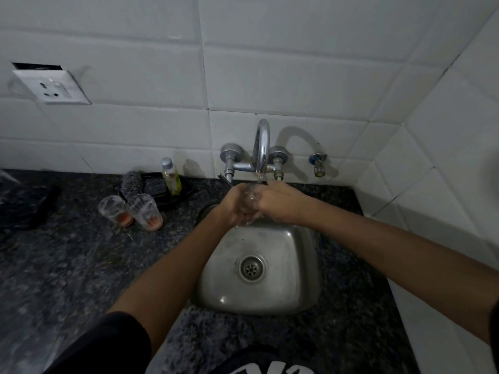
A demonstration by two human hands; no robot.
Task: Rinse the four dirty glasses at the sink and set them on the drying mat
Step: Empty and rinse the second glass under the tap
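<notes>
Both hands are up under the tap [262, 147], wrapped together round a clear glass [251, 198] that sits right in the thin stream of water; the left hand [237, 205] cups it from the near side with curled fingers, and the right hand [278, 202] closes over it from the other side, so that little of the glass shows between them. It hangs above the back edge of the sink [294, 290], not down in the basin.

From where I stand the slip is the worry; wet glass and wet fingers, and a hard steel bowl below, so a loosened grip would likely drop it onto metal, and it could chip or crack. The tap's spout is close overhead too; lifting the glass carelessly might knock its rim against the spout.

Two more dirty glasses [132, 211] wait on the bench [67, 265] to the left, touching one another, with orange dregs in the bottoms; an elbow or forearm swinging out that way could topple the pair. I see no fourth glass anywhere; a dark shape at the far left of the bench may be the drying mat, but I cannot tell in this dim light, so the carry across would pass right over those standing glasses.
</notes>
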